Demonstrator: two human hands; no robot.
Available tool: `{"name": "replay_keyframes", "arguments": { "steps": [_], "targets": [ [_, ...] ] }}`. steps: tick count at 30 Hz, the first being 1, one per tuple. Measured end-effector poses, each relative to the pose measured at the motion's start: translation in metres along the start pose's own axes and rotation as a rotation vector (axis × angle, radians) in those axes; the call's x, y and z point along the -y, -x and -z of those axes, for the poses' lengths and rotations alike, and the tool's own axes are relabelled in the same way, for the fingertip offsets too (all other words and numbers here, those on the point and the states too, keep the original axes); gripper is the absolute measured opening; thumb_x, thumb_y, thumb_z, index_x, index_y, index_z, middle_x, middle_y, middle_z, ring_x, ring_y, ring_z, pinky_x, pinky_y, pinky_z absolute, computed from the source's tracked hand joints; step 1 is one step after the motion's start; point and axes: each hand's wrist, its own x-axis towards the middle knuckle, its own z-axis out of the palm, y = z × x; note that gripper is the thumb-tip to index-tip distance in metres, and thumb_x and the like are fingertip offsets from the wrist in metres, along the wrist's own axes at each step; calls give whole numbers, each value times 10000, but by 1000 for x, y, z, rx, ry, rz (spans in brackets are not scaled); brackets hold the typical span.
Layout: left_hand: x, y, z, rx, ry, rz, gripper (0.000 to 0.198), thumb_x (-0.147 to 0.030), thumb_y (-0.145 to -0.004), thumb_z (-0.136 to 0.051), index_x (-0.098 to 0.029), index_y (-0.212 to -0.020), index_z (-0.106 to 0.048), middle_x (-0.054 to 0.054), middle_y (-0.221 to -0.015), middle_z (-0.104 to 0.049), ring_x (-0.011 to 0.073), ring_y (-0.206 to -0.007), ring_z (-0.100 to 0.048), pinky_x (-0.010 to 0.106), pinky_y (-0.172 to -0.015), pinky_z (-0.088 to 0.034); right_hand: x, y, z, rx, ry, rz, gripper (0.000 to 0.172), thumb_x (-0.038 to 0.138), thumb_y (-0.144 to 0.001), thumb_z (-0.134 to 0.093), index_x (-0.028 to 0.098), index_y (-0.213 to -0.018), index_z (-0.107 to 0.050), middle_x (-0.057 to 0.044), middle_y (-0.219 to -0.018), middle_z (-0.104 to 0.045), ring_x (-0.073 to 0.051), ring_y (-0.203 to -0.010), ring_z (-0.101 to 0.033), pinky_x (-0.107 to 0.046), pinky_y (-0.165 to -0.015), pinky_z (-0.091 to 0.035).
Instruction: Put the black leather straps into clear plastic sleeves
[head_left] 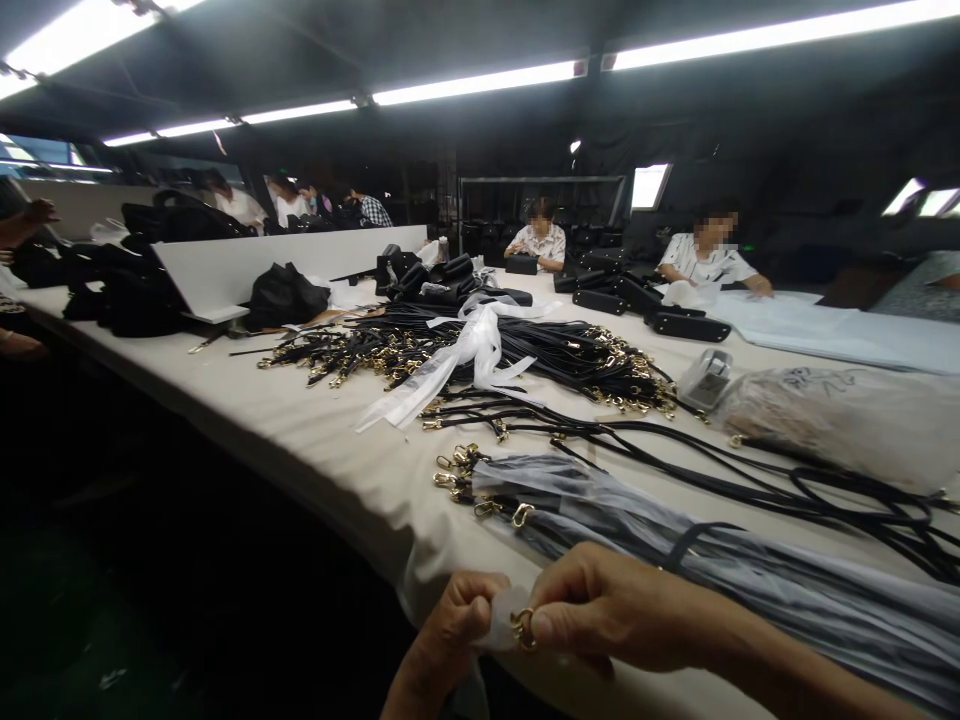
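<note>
At the table's front edge, my left hand [454, 630] is closed on a translucent white wrap [501, 618]. Close on its right, my right hand [600, 605] pinches a gold clasp [523, 628], which touches the wrap. Just beyond my hands lies a bundle of black straps in clear wrapping [622, 510], with gold clasps [487, 508] at its left end. Farther back is a large pile of black straps with gold hardware [600, 365]; white strips [480, 345] lie across it.
The cream-covered table [247, 385] stretches far left. Loose black straps [675, 460] run to the right, near a full plastic bag [840, 415] and a clear container [705, 378]. Black cases [615, 295] and a white divider [300, 255] stand behind. Several people work around the table.
</note>
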Motion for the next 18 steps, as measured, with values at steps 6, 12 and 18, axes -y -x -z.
{"name": "replay_keyframes", "arguments": {
  "steps": [6,12,18],
  "targets": [
    [-16,1,-3,58,-274,-1,581,-679,-709,-743,-113,-838,-757,22,-677,-562,123,-617,-432,238,-596,-330,-6,-11,3,-216,367,-66,429,554,-862,-652,139,-756,-674,44,-574,-437,-54,-529,-370,-169,-448,-227],
    [-37,10,6,-12,-569,-45,372,-500,-813,-710,-131,-849,-738,10,-733,-601,143,-690,-486,230,-648,-391,-13,-11,24,-2,249,-161,426,555,-869,-619,134,-905,-674,13,-663,-584,-66,-529,-489,-152,-490,-352],
    [-40,14,21,-101,-735,5,119,-245,-758,-677,-145,-787,-735,-1,-723,-625,149,-708,-519,227,-662,-405,-44,19,73,96,108,-237,480,524,-754,-718,104,-985,-694,-34,-733,-656,-74,-523,-525,-158,-511,-421]
  ]
}}
